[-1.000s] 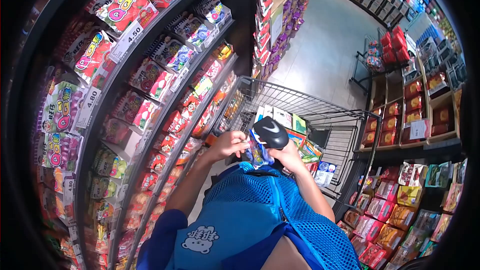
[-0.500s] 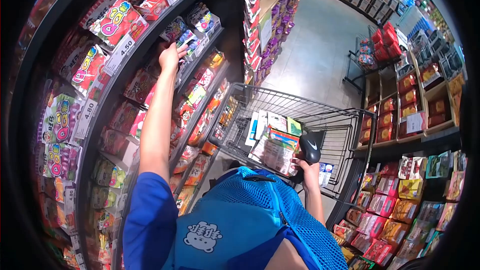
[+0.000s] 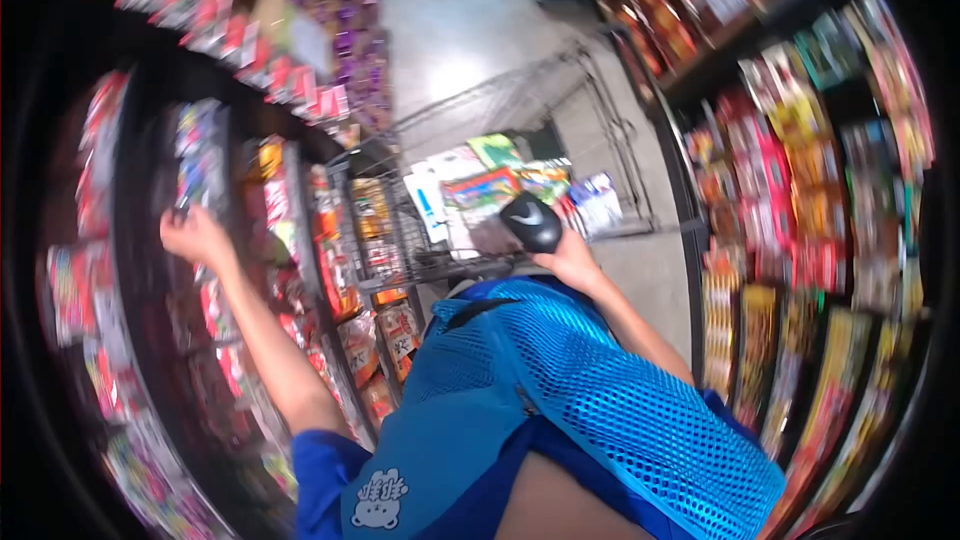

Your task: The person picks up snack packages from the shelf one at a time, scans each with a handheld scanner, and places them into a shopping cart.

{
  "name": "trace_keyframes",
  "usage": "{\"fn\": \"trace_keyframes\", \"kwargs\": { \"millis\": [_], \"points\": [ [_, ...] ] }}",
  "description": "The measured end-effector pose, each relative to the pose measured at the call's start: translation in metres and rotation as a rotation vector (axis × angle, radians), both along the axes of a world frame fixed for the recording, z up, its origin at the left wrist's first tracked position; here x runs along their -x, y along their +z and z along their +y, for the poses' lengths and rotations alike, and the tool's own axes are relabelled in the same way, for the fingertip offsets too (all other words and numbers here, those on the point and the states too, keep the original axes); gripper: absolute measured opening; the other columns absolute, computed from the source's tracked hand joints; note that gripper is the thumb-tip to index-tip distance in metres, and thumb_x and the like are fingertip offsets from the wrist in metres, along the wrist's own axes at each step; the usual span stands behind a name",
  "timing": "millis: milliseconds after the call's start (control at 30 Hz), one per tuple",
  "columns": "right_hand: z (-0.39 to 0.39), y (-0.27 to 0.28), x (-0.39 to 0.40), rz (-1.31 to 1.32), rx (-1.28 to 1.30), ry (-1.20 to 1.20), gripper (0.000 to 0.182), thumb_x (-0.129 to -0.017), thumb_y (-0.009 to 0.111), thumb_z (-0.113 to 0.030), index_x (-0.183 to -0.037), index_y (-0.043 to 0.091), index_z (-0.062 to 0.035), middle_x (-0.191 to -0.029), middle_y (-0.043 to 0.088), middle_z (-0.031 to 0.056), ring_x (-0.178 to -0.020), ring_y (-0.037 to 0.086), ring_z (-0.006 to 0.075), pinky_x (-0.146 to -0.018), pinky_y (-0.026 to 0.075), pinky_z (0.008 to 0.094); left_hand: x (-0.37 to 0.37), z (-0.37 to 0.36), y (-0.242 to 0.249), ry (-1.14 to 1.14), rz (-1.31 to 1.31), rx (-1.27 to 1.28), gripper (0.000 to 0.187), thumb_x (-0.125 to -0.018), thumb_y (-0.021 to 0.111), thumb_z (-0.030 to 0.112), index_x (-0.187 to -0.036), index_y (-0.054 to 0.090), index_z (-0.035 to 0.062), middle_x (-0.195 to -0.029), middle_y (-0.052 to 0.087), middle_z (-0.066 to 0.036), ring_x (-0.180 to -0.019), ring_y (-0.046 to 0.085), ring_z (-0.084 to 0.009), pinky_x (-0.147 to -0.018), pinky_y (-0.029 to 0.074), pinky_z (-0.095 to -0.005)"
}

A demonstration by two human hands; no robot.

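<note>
My left hand (image 3: 197, 237) is raised in front of the dark shelf (image 3: 140, 190) on the left, below blue candy packs (image 3: 200, 155). Motion smears its fingers, so whether they hold anything is unclear. Beside the cart's near side, my right hand (image 3: 572, 262) is closed round a rounded black object (image 3: 533, 224) with a white swoosh. The wire shopping cart (image 3: 610, 130) stands in front of me. In it lie a green pack (image 3: 495, 150), a white and blue pack (image 3: 428, 202) and a blue and white pack (image 3: 597, 202).
Packaged snacks fill the right shelves (image 3: 775, 270). Red packs (image 3: 235, 40) and purple packs (image 3: 335, 30) hang at the upper left. Grey aisle floor (image 3: 450, 0) shows beyond the cart. A blue mesh bag (image 3: 620, 410) is on my front.
The view has turned, and the shelves and cart have shifted and blurred. My left hand has drawn back from the blue candy packs. My right hand remains at the black object.
</note>
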State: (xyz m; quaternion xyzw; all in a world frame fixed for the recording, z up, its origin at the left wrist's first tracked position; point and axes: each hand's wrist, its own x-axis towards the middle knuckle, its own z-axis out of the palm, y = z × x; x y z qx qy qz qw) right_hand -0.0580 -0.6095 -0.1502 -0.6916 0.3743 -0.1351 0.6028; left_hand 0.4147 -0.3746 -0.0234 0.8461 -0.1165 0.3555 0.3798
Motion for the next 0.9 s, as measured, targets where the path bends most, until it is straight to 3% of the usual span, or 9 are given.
{"fn": "trace_keyframes", "kwargs": {
  "millis": [100,233,267,300,367,633,767,867,900],
  "points": [
    [0.01,0.018,0.02,0.087,-0.033,0.107,0.054,-0.068,0.07,-0.007,-0.121,0.058,-0.0004,-0.109,0.068,0.0187,-0.104,0.065,0.0255,-0.092,0.048,0.0356,0.046,-0.04,-0.075,-0.421,0.01,-0.094,0.012,-0.085,0.06,0.006,-0.093,0.057,-0.0023,-0.088,0.058,-0.01,-0.083,0.057,-0.0189,-0.075,0.048,-0.0315],
    [0.023,0.01,0.058,0.154,-0.096,0.0,0.055,-0.07,0.068,-0.005,-0.124,0.058,-0.0044,-0.111,0.068,0.017,-0.104,0.066,0.0248,-0.091,0.049,0.0347,0.188,-0.133,-0.159,-0.976,0.755,-0.295,0.025,-0.088,0.061,0.011,-0.11,0.06,-0.0013,-0.097,0.066,-0.014,-0.092,0.064,-0.022,-0.084,0.05,-0.0331],
    [0.025,0.01,0.067,0.163,-0.099,-0.047,0.053,-0.071,0.068,-0.004,-0.123,0.058,-0.0043,-0.107,0.069,0.0158,-0.1,0.067,0.023,-0.088,0.05,0.0342,0.21,-0.151,-0.202,-1.152,0.753,-0.306,0.03,-0.089,0.061,0.011,-0.114,0.059,-0.0026,-0.104,0.067,-0.015,-0.098,0.065,-0.0231,-0.086,0.05,-0.0339],
    [0.024,0.01,0.076,0.175,-0.113,-0.076,0.052,-0.07,0.068,-0.004,-0.122,0.059,-0.0039,-0.106,0.069,0.0154,-0.098,0.067,0.0225,-0.087,0.05,0.034,0.248,-0.179,-0.182,-1.17,0.998,-0.344,0.035,-0.088,0.064,0.014,-0.118,0.058,-0.0032,-0.107,0.066,-0.018,-0.099,0.065,-0.0267,-0.087,0.051,-0.0358],
    [0.023,0.01,0.097,0.197,-0.144,-0.134,0.05,-0.07,0.068,-0.003,-0.119,0.06,-0.0031,-0.102,0.07,0.0146,-0.094,0.068,0.0215,-0.086,0.051,0.0334,0.291,-0.215,-0.24,-1.463,0.798,-0.278,0.036,-0.089,0.065,0.017,-0.118,0.058,-0.0025,-0.11,0.065,-0.019,-0.098,0.065,-0.0303,-0.086,0.051,-0.0379],
    [0.017,0.009,0.138,0.283,-0.14,-0.297,0.045,-0.068,0.069,-0.003,-0.112,0.061,-0.0003,-0.097,0.07,0.0144,-0.089,0.068,0.0212,-0.083,0.051,0.033,0.38,-0.296,-0.245,-1.367,0.923,-0.631,0.032,-0.079,0.074,0.023,-0.103,0.062,0.0053,-0.097,0.065,-0.015,-0.089,0.063,-0.0289,-0.078,0.049,-0.041],
    [0.011,0.001,0.145,0.225,-0.13,-0.333,0.046,-0.067,0.07,-0.003,-0.113,0.06,-0.0003,-0.099,0.07,0.0142,-0.091,0.067,0.021,-0.083,0.051,0.0336,0.389,-0.3,-0.256,-1.452,1.043,-0.517,0.022,-0.08,0.074,0.013,-0.094,0.06,0.0021,-0.083,0.061,-0.007,-0.075,0.06,-0.0159,-0.069,0.05,-0.0313],
    [0.002,0.003,0.145,0.179,-0.067,-0.463,0.047,-0.067,0.071,-0.002,-0.113,0.06,0.0003,-0.1,0.069,0.0141,-0.093,0.066,0.0207,-0.084,0.051,0.034,0.4,-0.291,-0.269,-1.658,1.306,0.115,0.019,-0.085,0.066,0.016,-0.094,0.057,0.0021,-0.085,0.062,-0.008,-0.075,0.058,-0.0177,-0.068,0.048,-0.0325],
    [-0.004,0.008,0.139,0.162,-0.042,-0.506,0.046,-0.067,0.071,-0.002,-0.112,0.06,0.0006,-0.1,0.069,0.0141,-0.093,0.066,0.0206,-0.085,0.05,0.0341,0.386,-0.283,-0.25,-1.561,1.426,0.063,0.018,-0.087,0.064,0.017,-0.094,0.057,0.002,-0.087,0.063,-0.008,-0.074,0.059,-0.0165,-0.067,0.048,-0.0322]
  ]
}}
